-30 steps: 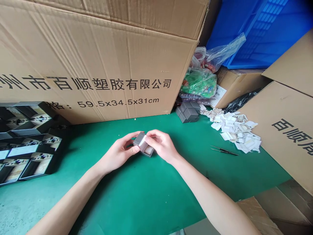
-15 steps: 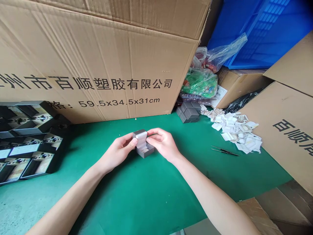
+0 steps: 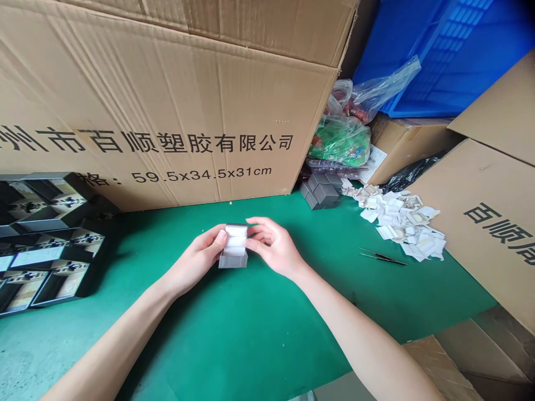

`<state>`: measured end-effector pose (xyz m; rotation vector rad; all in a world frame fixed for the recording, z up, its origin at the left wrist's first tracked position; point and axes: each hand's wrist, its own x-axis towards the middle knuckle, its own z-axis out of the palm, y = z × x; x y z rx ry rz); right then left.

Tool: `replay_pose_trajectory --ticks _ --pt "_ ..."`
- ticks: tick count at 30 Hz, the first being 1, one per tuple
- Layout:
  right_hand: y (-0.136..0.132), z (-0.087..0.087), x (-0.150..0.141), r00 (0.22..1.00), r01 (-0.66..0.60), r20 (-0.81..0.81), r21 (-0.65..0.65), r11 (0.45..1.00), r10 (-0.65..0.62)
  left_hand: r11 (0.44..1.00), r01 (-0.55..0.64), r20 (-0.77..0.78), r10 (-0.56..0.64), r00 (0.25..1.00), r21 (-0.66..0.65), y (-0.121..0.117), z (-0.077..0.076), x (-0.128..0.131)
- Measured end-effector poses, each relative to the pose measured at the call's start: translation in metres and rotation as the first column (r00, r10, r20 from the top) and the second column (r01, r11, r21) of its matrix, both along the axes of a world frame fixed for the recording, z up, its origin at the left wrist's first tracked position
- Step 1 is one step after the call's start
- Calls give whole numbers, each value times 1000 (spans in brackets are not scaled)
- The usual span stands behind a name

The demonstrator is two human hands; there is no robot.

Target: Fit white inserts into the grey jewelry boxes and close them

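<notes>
A small grey hinged box (image 3: 233, 248) stands open on the green mat (image 3: 259, 328), its white lining facing me. My left hand (image 3: 202, 257) grips its left side, thumb on the lid's edge. My right hand (image 3: 272, 245) holds the right side with curled fingers touching the lid. Both hands meet around the box in the middle of the mat.
A large printed cardboard carton (image 3: 167, 106) fills the back. Black trays of open boxes (image 3: 45, 239) lie at the left. A stack of grey boxes (image 3: 321, 192), a heap of white pads (image 3: 401, 223), tweezers (image 3: 382, 257), plastic bags (image 3: 346, 133), more cartons (image 3: 489, 223) and a blue crate (image 3: 451, 50) sit at right.
The grey box has been opened fully and turned so its white lining faces me; it shifted slightly left between my hands.
</notes>
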<state>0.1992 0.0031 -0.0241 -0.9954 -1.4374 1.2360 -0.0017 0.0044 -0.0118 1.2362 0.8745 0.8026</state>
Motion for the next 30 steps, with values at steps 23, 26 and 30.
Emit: replay_pose_trajectory --ticks 23,26,30 --pt "-5 2 -3 992 57 108 98 994 -68 963 -24 -239 90 967 269 -3 10 4" --pt "-4 0 -2 988 82 120 140 987 -99 967 -25 -207 79 975 253 -2 10 4" --pt "-4 0 -3 986 85 126 166 982 -107 977 -20 -165 56 985 212 -3 12 5"
